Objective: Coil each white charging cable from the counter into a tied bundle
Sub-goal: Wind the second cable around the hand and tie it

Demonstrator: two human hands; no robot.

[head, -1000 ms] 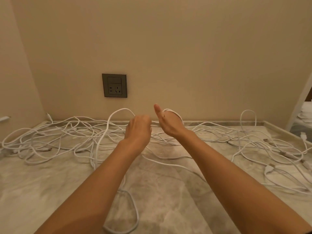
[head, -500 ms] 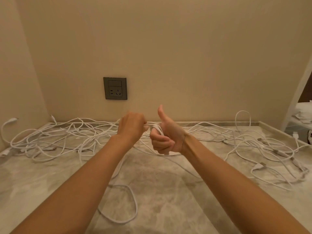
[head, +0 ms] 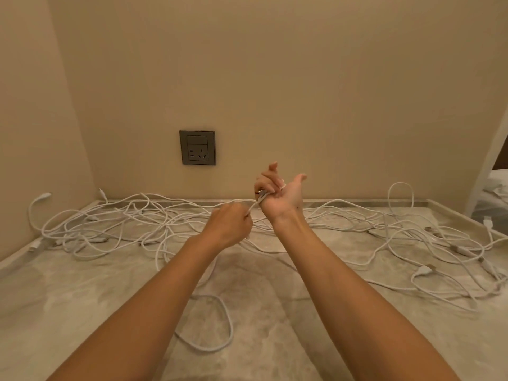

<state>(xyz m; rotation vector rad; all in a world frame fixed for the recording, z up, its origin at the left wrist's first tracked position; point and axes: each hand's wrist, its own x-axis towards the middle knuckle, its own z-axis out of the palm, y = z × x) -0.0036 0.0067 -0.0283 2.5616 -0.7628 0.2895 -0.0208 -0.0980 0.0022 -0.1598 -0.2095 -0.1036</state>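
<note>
Above the middle of the counter [head: 82, 298], I see the right hand [head: 280, 196] raised, palm toward the camera, fingers curled round a few turns of white charging cable [head: 254, 207]. Just below and left of it, the left hand [head: 229, 229] is fisted, pinching the same cable, with a short taut stretch joining both hands. Other loose cables [head: 110, 224] lie tangled along the counter's back, below a grey wall socket [head: 197, 147].

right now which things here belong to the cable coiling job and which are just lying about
Part of the job: held cable, looped round the right hand and pinched by the left hand; loose cables on the counter.
Just there: wall socket; white bedding at the right edge.
</note>
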